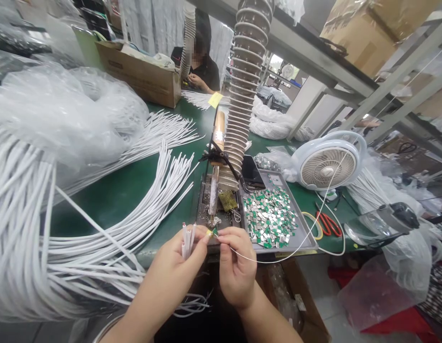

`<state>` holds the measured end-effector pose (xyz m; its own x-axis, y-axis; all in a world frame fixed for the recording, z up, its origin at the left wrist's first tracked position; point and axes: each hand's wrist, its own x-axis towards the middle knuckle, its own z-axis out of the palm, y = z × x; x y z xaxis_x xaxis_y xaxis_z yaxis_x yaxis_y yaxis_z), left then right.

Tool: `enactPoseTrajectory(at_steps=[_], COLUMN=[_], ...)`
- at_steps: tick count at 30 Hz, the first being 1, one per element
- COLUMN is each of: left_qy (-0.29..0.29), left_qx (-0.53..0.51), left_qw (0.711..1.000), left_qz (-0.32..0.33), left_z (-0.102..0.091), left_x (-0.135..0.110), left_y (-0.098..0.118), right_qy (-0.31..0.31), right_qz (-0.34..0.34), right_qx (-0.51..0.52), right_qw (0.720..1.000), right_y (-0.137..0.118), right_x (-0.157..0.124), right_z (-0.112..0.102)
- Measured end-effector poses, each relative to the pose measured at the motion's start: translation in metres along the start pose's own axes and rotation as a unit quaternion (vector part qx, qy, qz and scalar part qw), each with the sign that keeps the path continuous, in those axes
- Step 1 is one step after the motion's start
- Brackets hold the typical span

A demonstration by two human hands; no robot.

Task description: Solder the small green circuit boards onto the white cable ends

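Currently, the left hand (183,262) grips white cables (187,240); the right hand (238,264) pinches thin wire (268,262) near the soldering iron (214,190).

Two foreground hands (176,262), one soldering iron (214,185), two ribbed hoses (246,71)

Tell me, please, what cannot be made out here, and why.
In the head view:
Lower part of the white cables held: covered by the left grip.
End of the thin wire: hidden by the right grip.
Details of the green piece between the grips: too small.
Any writing on the yellow note: too blurred.
Top of the hose: cut off by the upper edge.
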<state>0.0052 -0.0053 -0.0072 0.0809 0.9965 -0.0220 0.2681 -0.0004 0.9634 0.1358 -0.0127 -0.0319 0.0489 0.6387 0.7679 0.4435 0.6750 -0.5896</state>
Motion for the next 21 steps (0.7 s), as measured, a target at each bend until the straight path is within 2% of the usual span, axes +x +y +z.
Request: enactPoseTrajectory(at_steps=[5, 10, 16, 21], left_qy=[-0.009, -0.01, -0.009, -0.021], left_qx=[-0.003, 0.004, 0.013, 0.031], left_qw=[1.0, 1.0, 0.997, 0.993], left_qz=[0.001, 0.018, 0.074, 0.114], left_z=[0.002, 0.005, 0.006, 0.011], left_x=[-0.005, -0.014, -0.021, -0.03], left_y=[-0.001, -0.001, -0.001, -0.004], right_qy=[-0.002, -0.014, -0.051, -0.058], right_qz=[0.032, 0.064, 0.091, 0.095], right_qx=[0.027, 0.0, 0.046, 0.03], right_qw=[0.999, 0.998, 0.993, 0.993], right_y=[-0.002, -0.007, -0.011, -0.014], right_x=[-0.005, -0.009, -0.009, -0.013], right_z=[-0.005, -0.012, -0.013, -0.019])
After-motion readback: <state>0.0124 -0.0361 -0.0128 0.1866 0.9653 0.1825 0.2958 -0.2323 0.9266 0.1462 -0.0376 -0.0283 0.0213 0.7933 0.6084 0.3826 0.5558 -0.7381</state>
